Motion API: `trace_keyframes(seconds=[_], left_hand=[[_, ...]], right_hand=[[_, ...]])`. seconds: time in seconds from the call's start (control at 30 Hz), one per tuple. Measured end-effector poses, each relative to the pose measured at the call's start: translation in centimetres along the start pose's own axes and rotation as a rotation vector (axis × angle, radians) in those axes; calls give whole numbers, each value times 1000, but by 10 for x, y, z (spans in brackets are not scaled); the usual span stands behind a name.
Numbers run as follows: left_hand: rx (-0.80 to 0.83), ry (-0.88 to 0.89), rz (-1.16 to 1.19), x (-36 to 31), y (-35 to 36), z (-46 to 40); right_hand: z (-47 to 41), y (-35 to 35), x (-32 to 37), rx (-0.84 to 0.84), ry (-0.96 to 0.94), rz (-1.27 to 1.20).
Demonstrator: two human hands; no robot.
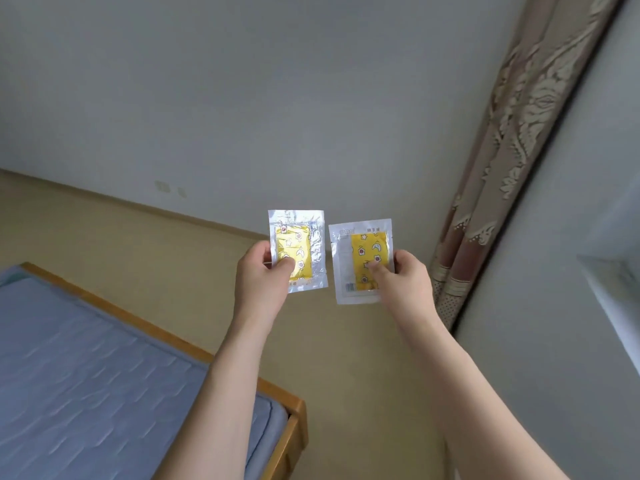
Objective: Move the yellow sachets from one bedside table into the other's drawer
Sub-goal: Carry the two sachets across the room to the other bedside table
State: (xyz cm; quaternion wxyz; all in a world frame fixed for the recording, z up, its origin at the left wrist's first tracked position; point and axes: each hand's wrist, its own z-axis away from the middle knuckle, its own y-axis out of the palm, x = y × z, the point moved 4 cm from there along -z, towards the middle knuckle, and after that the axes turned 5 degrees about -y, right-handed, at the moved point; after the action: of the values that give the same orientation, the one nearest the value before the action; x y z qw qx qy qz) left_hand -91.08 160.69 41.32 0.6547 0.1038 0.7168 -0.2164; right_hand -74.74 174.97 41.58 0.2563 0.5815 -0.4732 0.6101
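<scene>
I hold two yellow sachets up in front of me, side by side. Each is a yellow pad with star and moon prints inside a clear wrapper. My left hand (261, 282) pinches the lower left corner of the left sachet (298, 249). My right hand (403, 282) pinches the lower right part of the right sachet (362, 259), thumb on its front. The two sachets stand upright and apart, with a narrow gap between them. No bedside table or drawer is in view.
A bed with a blue mattress (93, 375) and a wooden frame (294, 403) fills the lower left. Beige floor (138, 244) runs to a grey wall (277, 98). A patterned curtain (502, 161) hangs at the right, with a pale ledge (616, 292) at the right edge.
</scene>
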Motion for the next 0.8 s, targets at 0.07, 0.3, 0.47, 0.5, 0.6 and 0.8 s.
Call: trace_keyframes(seconds=[0.07, 0.3, 0.47, 0.5, 0.6, 0.8], left_hand=[[61, 5, -5, -4, 47, -38], [88, 50, -50, -12, 170, -170], [-42, 37, -120, -27, 183, -274], [-93, 36, -117, -29, 177, -293], [-252, -1, -84, -28, 155, -342], [-529, -87, -24, -2, 83, -430]], right_hand=[[-46, -15, -14, -47, 23, -7], [-226, -19, -61, -76, 42, -62], [-362, 30, -51, 71, 13, -141], [-386, 47, -47, 100, 10, -161], [-441, 111, -34, 213, 9, -209], [-502, 269, -12, 499, -8, -222]])
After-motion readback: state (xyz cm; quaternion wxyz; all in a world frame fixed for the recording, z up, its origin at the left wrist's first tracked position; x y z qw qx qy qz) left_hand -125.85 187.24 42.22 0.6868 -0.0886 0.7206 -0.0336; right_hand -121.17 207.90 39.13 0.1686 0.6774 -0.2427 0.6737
